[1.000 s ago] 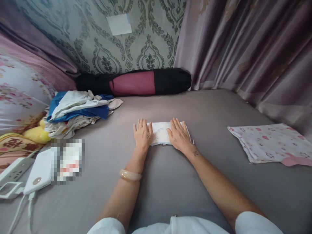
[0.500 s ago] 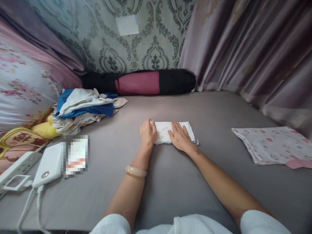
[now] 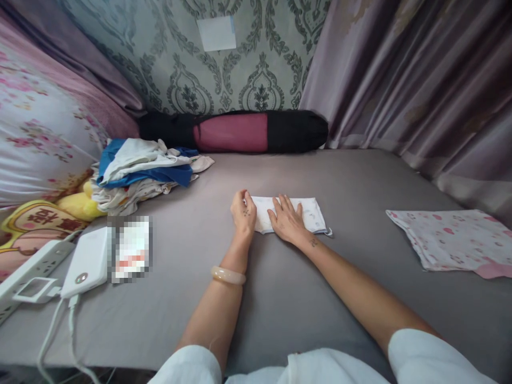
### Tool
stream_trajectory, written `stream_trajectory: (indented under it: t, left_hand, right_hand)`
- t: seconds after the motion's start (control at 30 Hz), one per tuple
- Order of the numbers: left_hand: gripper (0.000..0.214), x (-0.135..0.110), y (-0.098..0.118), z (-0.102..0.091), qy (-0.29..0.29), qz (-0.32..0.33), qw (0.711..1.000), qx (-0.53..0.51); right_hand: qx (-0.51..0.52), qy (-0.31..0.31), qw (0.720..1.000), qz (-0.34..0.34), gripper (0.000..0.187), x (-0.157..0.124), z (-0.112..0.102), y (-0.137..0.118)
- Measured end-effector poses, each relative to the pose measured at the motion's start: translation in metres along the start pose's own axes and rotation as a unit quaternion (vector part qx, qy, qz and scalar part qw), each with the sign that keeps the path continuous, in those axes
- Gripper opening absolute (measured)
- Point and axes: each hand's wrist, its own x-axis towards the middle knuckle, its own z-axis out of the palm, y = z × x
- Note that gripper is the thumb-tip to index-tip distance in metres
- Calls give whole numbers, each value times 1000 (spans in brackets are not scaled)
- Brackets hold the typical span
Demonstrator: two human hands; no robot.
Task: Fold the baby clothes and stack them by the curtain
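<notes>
A small folded white cloth (image 3: 314,213) with faint prints lies on the grey sheet in front of me, its long side running left to right. At its left end is my left hand (image 3: 244,213), turned on its side with the fingers curled around the cloth's edge; the fingertips are partly hidden. My right hand (image 3: 287,220) rests flat on the middle of the cloth, fingers spread. A thin loop or strip pokes out at the cloth's lower right corner.
A pink-printed folded cloth (image 3: 452,234) lies to the right. Piled clothes (image 3: 148,170) sit at the left, near a white power bank (image 3: 88,261), a power strip (image 3: 38,272) and cables. Along the wall stretches a black and pink long bag (image 3: 232,132).
My right hand has slid a little left across the cloth, showing more of its right end. My left fingers are more curled at the left edge. The view has shifted slightly.
</notes>
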Motion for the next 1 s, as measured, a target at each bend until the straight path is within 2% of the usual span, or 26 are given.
stream_trajectory:
  t: [0.2, 0.4, 0.67, 1.0]
  left_hand:
    - [21, 4, 0, -1, 48, -38, 996, -71]
    - [20, 10, -7, -1, 80, -57, 985, -142]
    - [19, 14, -15, -1, 99, -78, 969, -211]
    - [20, 16, -17, -3, 116, -86, 959, -243]
  right_hand:
    - [-3, 0, 1000, 2, 55, 1, 0, 0]
    - [3, -7, 1000, -21, 56, 5, -5, -14]
    - [2, -32, 999, -38, 62, 8, 4, -26]
    - [-9, -31, 999, -41, 60, 12, -2, -32]
